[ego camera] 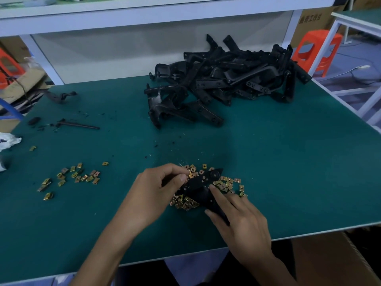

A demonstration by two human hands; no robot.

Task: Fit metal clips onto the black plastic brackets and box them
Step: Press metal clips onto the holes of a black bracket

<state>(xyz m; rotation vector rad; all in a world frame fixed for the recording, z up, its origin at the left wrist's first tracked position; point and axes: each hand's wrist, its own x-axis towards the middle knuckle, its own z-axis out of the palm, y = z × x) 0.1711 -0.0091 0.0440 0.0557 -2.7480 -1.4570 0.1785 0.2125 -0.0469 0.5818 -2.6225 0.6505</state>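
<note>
The black bracket (pixel 203 187) sits low in the middle of the frame, held just above a heap of brass-coloured clips (pixel 225 184) on the green table (pixel 288 162). The right hand (pixel 241 221) grips the bracket's lower end, forefinger stretched along its top and the other fingers curled round it. The left hand (pixel 152 190) has its fingers bent inward, and thumb and fingertips seem to pinch one clip (pixel 190 174) against the bracket's upper edge, though the clip is too small to be sure how it sits. The fitting looks to be in progress. The likeliest fault is the clip going on skewed or only half seated, since it is tiny and the thumb hides the edge it must slide over; pushed hard at an angle it could spring out of the pinch and vanish among the loose ones below. A second scatter of clips (pixel 76 176) lies at lower left, the big pile of brackets (pixel 222 83) waits at upper right, and a cardboard box (pixel 340 263) stands below the table edge at lower right.
</note>
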